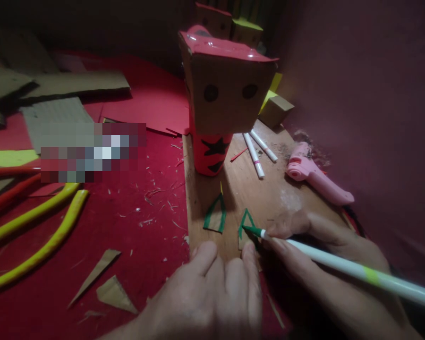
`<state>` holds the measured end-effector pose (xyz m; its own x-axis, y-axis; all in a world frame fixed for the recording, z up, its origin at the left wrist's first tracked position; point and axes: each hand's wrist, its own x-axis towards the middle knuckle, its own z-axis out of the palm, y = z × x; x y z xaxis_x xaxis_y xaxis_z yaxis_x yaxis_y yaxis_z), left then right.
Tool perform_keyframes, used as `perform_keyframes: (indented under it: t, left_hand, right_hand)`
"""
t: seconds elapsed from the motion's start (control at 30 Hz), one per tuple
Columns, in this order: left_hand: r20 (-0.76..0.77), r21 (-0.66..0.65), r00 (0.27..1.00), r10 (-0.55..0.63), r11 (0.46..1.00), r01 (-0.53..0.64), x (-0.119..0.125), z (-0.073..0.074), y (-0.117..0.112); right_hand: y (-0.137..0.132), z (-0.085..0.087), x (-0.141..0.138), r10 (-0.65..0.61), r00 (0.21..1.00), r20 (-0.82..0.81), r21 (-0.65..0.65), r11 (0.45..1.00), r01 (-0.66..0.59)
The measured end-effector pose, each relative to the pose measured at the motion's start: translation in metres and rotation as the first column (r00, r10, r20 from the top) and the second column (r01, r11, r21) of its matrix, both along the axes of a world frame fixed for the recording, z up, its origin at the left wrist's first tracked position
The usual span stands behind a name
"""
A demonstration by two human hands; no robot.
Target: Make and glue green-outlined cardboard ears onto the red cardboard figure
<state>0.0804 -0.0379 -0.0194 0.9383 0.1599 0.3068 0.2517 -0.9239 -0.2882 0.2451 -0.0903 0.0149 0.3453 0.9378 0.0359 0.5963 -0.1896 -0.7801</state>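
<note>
My right hand grips a white felt-tip pen, its green tip touching a small cardboard piece. Green lines form a point along that piece's upper edges. With curled fingers, my left hand holds the piece down at its lower end, partly covering it. Just left lies another pointed cardboard piece with a green border. Both pieces rest on a wooden board. Behind them stands a cardboard box head with two dark round eyes and a red top, on a red body with black markings.
Two white pens and a pink glue gun lie on the right. Yellow-handled and red-handled tools are at left, partly blurred out. Cardboard sheets and scraps lie around. More box heads stand behind.
</note>
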Motion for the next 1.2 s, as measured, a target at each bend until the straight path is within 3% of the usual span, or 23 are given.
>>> perform_keyframes:
  t: [0.47,0.7,1.07,1.2]
  left_hand:
    - [0.013,-0.018,1.0,0.016,1.0,-0.015,0.0033,-0.0009,0.001]
    - [0.023,-0.025,1.0,0.015,1.0,-0.014,0.004,-0.0019,0.002]
    - [0.02,-0.02,1.0,0.003,1.0,-0.003,0.004,-0.002,0.0006]
    - [0.043,-0.002,0.999,0.017,1.0,-0.017,0.0038,-0.0016,0.002]
  right_hand:
    - [0.0029,0.0014,-0.0023,0.03,1.0,-0.011,0.051,0.998,-0.029]
    - [0.003,0.0051,0.0003,0.11,0.992,0.058,-0.023,0.994,-0.109]
    - [0.0022,0.0066,-0.0002,0.056,0.998,0.025,0.005,0.998,-0.056]
    - [0.0018,0.0064,0.0001,0.112,0.994,0.01,-0.027,0.993,-0.112]
